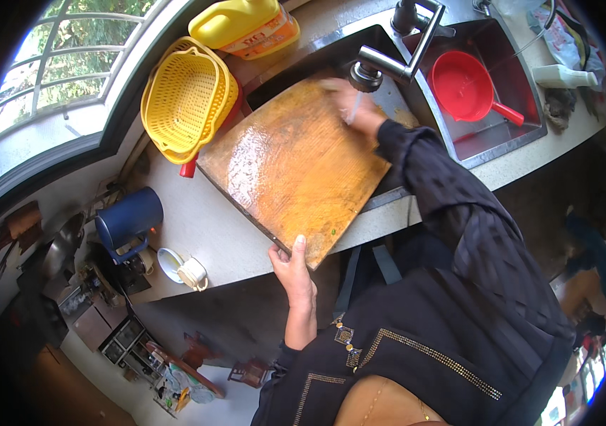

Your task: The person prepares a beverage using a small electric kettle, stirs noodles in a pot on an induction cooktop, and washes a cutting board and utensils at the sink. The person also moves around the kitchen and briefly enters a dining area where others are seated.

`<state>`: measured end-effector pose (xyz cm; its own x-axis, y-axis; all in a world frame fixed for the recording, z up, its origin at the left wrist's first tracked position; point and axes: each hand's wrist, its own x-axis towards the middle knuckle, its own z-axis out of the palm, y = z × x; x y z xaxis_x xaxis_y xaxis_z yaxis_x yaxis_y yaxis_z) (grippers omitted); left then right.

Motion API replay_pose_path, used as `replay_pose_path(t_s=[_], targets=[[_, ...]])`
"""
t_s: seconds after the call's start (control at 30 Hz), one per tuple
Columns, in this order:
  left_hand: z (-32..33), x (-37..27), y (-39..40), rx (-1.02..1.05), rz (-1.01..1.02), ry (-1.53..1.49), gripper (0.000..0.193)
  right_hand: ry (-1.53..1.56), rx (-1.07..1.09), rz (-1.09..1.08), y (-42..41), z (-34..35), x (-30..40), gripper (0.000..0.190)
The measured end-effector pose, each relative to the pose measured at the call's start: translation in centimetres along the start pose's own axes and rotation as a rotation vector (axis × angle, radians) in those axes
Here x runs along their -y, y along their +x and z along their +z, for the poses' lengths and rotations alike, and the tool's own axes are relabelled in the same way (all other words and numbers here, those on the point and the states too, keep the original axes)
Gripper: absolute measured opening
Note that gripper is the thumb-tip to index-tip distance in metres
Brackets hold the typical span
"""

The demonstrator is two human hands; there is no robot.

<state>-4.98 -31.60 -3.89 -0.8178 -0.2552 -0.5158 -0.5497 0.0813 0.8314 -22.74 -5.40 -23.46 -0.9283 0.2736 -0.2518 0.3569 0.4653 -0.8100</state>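
Observation:
A wet wooden cutting board (303,170) lies tilted across the left sink basin and the counter edge. My left hand (295,271) grips its near corner, thumb on top and fingers underneath. Close to the far right side of the board, my right hand (353,104) is blurred by motion; whether it holds anything is unclear. The black and chrome faucet (367,77) hangs just above this hand, with a thin stream of water running down by the wrist. A small green scrap (333,232) sticks to the board near its close corner.
Nested yellow plastic baskets (183,101) stand left of the board, with a yellow jug (244,26) behind. A red dipper (462,88) sits in the right basin (521,106). Along the left counter are a blue kettle (130,221) and a white cup (192,272). A white bottle (564,76) lies at right.

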Motion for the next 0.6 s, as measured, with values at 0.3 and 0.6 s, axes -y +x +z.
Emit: replay_pose_path(t_s=[0.3, 0.6], targets=[[-0.1, 0.0, 0.2, 0.010, -0.025, 0.001, 0.046, -0.058, -0.013, -0.566, -8.2, 2.6, 8.3, 0.049], [-0.5, 0.3, 0.3, -0.001, -0.015, 0.033, 0.049, -0.396, 0.032, 0.473, -1.5, -3.4, -3.3, 0.045]])
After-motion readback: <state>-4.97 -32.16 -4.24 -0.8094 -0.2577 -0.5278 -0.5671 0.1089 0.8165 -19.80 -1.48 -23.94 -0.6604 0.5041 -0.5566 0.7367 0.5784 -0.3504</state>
